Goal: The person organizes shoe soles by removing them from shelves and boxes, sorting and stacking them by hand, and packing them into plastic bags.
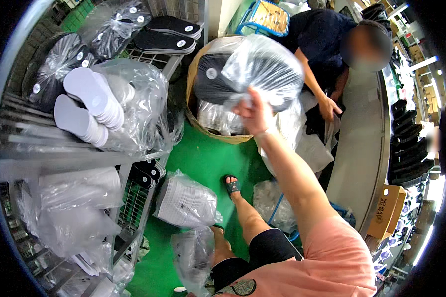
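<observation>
My right hand [255, 111] is closed on the gathered neck of a clear plastic bag of black insoles [218, 79]. The arm is stretched forward, and the bag is over a brown carton [191, 106]. Inside the carton, below the bag, stacked pale insoles [215, 117] in clear plastic show. My left hand is not visible. Near my legs, at the lower edge, is another clear plastic bag [193, 257]; what supports it is hidden. A wrapped stack of white insoles [186, 199] lies on the green floor beside it.
A metal rack [84, 161] on the left carries bagged white insoles [94, 99] and black insoles [166, 40]. At the upper right a person in dark clothing [312, 39] bends over plastic bags, beside a long grey table [359, 148]. A small carton [385, 212] stands right.
</observation>
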Available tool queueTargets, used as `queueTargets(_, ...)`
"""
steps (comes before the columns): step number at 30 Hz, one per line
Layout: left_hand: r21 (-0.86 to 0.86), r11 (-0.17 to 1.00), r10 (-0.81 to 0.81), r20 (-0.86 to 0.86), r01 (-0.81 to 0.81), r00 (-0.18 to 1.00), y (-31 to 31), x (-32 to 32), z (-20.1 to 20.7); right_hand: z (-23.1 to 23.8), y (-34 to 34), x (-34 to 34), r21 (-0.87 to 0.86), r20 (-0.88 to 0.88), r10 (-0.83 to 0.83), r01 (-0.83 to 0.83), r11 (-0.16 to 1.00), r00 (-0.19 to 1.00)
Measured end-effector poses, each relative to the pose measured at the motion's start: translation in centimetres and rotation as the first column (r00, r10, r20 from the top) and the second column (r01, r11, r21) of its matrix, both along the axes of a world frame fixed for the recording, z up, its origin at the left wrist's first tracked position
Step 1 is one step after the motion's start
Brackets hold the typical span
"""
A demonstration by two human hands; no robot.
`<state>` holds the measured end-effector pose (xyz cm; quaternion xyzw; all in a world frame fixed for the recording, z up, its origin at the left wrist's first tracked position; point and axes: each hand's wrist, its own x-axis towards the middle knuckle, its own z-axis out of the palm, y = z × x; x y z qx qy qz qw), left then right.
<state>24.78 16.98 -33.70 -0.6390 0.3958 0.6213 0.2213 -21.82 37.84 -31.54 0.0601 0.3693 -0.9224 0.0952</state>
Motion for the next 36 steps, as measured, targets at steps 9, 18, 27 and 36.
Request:
queueTargets(9, -0.068, 0.995, 0.078, 0.155, -0.068, 0.985, -1.1, 2.3, 1.7, -21.9, 0.4, -1.5, 0.536, 0.615, -0.159, -0.262, 0.803, 0.772)
queueTargets(18, -0.022, 0.943, 0.333, 0.025, -0.332, 0.943, -4.0, 11.0, 5.2, -24.1, 7.0, -1.4, 0.710, 0.403, 0.111, -0.387, 0.589, 0.909)
queueTargets(27, -0.078, 0.919, 0.376, -0.121, -0.387, 0.919, -3.7, 3.9, 14.3, -7.0, -8.5, 21.4, 0.956, -0.083, 0.775, -0.170, 0.240, 0.627)
queueTargets(36, -0.120, 0.993, -0.036, -0.311, -0.002, 0.950, -3.7, -1.3, 17.4, 4.1, -16.3, 35.9, 0.890, -0.252, 0.948, -0.338, 0.306, 0.193)
